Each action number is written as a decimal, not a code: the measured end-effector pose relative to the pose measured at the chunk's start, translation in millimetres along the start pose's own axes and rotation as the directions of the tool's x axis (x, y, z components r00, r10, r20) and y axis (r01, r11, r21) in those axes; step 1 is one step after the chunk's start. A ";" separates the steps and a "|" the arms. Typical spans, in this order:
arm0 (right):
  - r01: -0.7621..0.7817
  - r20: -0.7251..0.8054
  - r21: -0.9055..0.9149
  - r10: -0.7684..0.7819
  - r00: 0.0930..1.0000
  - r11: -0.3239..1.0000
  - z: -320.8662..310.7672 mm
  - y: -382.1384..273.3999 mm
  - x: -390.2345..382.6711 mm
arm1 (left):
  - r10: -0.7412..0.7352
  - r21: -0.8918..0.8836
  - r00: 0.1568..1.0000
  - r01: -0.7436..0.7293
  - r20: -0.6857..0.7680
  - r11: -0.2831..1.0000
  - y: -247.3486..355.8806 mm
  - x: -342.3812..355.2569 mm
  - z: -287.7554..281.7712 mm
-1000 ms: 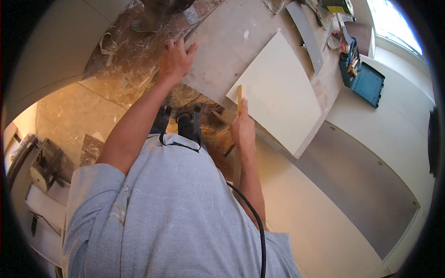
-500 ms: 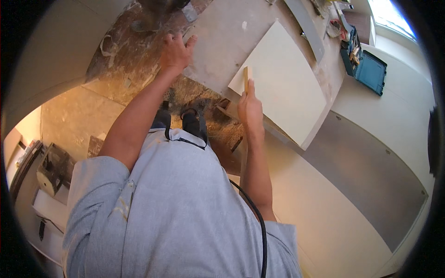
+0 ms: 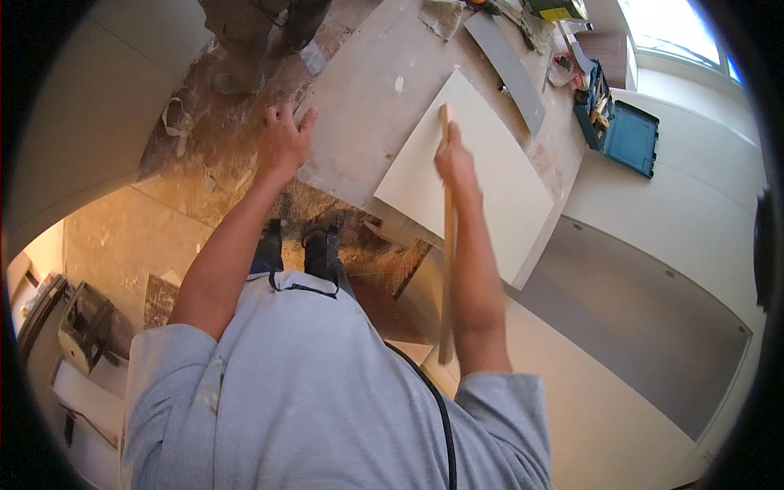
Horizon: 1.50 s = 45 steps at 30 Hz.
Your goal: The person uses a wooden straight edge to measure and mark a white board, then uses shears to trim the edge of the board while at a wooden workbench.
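My right hand (image 3: 457, 163) is wrapped round a long, narrow wooden strip (image 3: 447, 269). One end of the strip lies over a cream-white square-cornered panel (image 3: 510, 192); the other reaches back beside my right forearm. The panel lies flat on a dusty workbench (image 3: 367, 98), along its near edge. My left hand (image 3: 284, 143) is at the bench's left corner, fingers spread and holding nothing. Whether its palm presses on the bench edge is hidden.
A curved grey strip (image 3: 510, 73) lies beyond the panel. An open teal toolbox (image 3: 629, 139) sits at the right. Another person's legs (image 3: 261, 33) are at the far left. A black cable (image 3: 425, 384) runs down my shirt. Scraps and dust cover the floor (image 3: 184, 220).
My right hand has moved forward over the panel, and much more of the wooden strip shows along my forearm. The view has shifted slightly; my left hand keeps its place by the bench corner.
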State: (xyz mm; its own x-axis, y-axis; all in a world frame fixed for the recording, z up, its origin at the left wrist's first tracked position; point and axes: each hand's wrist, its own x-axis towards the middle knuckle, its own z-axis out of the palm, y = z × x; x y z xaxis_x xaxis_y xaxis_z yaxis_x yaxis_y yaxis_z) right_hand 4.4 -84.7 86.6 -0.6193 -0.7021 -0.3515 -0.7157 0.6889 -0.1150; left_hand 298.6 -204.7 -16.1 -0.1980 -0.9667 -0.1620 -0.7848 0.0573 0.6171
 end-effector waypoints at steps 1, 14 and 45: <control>-0.018 -0.015 0.032 0.018 1.000 0.999 -9.1 -0.1 23.3 | -0.007 0.017 1.000 0.007 0.012 1.000 0.1 -0.2 -0.2; -0.109 0.198 0.051 0.097 0.975 0.993 17.8 11.5 -171.9 | -0.012 0.024 1.000 0.013 -0.010 1.000 1.8 -0.7 0.4; -0.227 0.110 0.102 0.216 0.970 0.969 -42.7 92.2 57.8 | 0.000 0.038 0.998 0.002 -0.055 0.999 -4.2 0.2 13.4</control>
State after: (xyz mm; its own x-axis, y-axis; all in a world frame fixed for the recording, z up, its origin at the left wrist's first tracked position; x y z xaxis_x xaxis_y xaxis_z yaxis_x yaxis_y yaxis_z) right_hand -111.1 -69.6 95.4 -0.7196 -0.5127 -0.4684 -0.5198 0.8449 -0.1262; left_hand 294.0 -201.8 -29.0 -0.1652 -0.9790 -0.1195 -0.8071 0.0646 0.5869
